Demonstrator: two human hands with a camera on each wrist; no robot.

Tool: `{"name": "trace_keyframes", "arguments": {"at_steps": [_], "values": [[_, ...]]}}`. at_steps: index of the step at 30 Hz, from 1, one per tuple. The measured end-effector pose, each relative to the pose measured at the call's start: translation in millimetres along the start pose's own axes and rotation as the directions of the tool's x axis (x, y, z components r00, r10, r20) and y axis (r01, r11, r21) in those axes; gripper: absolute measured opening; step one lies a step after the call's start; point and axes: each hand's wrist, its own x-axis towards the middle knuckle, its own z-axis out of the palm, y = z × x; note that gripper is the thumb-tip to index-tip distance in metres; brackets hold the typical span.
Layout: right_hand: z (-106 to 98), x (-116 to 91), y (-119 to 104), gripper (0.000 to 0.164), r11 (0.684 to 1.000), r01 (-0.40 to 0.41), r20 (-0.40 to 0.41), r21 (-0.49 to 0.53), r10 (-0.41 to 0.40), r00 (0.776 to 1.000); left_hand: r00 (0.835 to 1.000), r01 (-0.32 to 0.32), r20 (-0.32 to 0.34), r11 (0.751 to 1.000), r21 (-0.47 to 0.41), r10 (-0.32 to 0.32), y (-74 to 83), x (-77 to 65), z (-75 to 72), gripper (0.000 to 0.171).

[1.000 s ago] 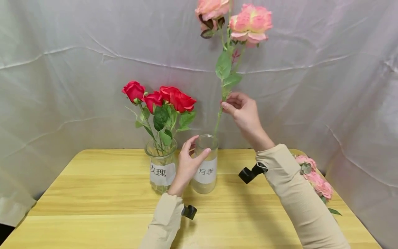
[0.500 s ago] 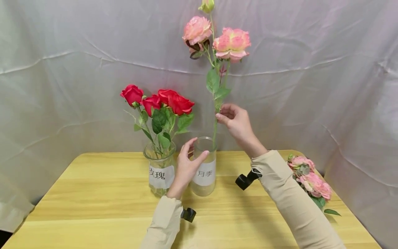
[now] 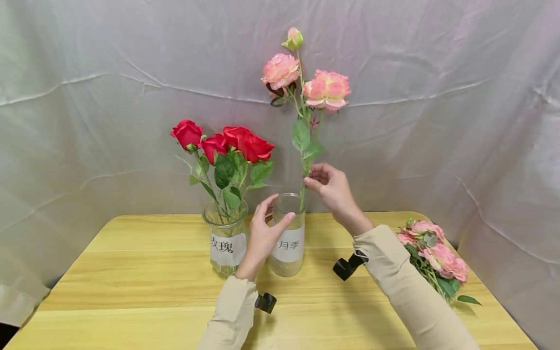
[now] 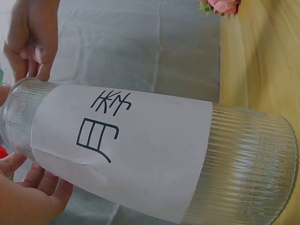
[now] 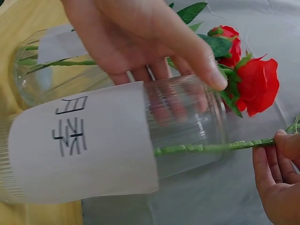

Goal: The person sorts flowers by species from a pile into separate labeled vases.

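A clear ribbed glass vase [image 3: 286, 268] with a white paper label [image 4: 140, 145] stands upright on the table. My left hand [image 3: 264, 234] holds this vase near its rim, fingers behind and thumb in front. Between the thumb and fingers of my right hand [image 3: 333, 192] is the green stem [image 5: 241, 145] of a pink artificial flower spray [image 3: 327, 90], with two blooms and a bud. The stem's lower end is inside the vase, as the right wrist view shows; its tip is hidden behind the label.
Close on the left stands a second labelled glass vase [image 3: 225, 272] with several red roses [image 3: 250, 144]. More pink flowers [image 3: 444, 260] lie at the right of the wooden table [image 3: 144, 287]. A grey cloth [image 3: 122, 112] hangs behind it.
My right hand has moved down, taking the flower spray lower and its stem deeper into the vase. The left hand stays at the vase. More of the pink flowers at right shows.
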Motion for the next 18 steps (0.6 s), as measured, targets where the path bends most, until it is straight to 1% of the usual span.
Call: {"name": "trace_keyframes", "arguments": {"at_steps": [5,11,18], "values": [[-1.0,-3.8,9.4,0.022,1.0,-0.012,0.017,-0.025,0.013,1.0,1.0,0.0,0.005,1.0,-0.008,0.0,0.5,-0.4,0.0,0.057],[-1.5,-7.5,15.1,0.022,0.999,-0.019,0.029,-0.051,0.02,0.999,1.0,-0.002,0.008,1.0,-0.012,0.002,-0.8,-0.1,-0.2,0.057],[-7.1,-13.3,26.0,0.033,0.995,-0.049,0.082,-0.09,0.057,0.995,1.0,-0.001,0.004,1.0,-0.016,0.001,-1.6,0.0,0.1,0.057]]}}
